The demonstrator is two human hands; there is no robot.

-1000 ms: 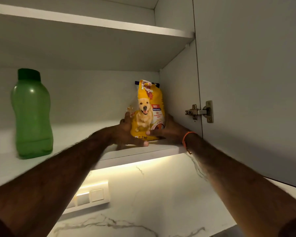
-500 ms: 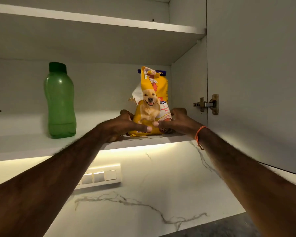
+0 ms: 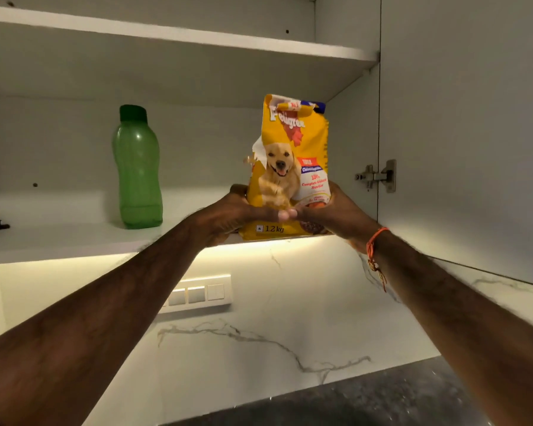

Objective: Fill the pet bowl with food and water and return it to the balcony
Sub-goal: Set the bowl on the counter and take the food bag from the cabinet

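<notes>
A yellow dog food bag (image 3: 291,155) with a dog's picture and "1.2 kg" on it stands upright at the front right of the lower cabinet shelf (image 3: 74,241). Its bottom edge overhangs the shelf front. My left hand (image 3: 234,210) grips the bag's lower left side and my right hand (image 3: 326,213) grips its lower right side. The two thumbs meet across the front of the bag. The top of the bag is folded over. No pet bowl is in view.
A green plastic bottle (image 3: 137,170) stands on the same shelf to the left. The open cabinet door (image 3: 465,133) with its hinge (image 3: 377,176) is at the right. Below are a lit marble backsplash, a switch panel (image 3: 197,293) and a dark countertop (image 3: 366,404).
Both hands have drawn the bag forward from the back of the shelf to its front edge and closer to me. The view has dropped and shifted left.
</notes>
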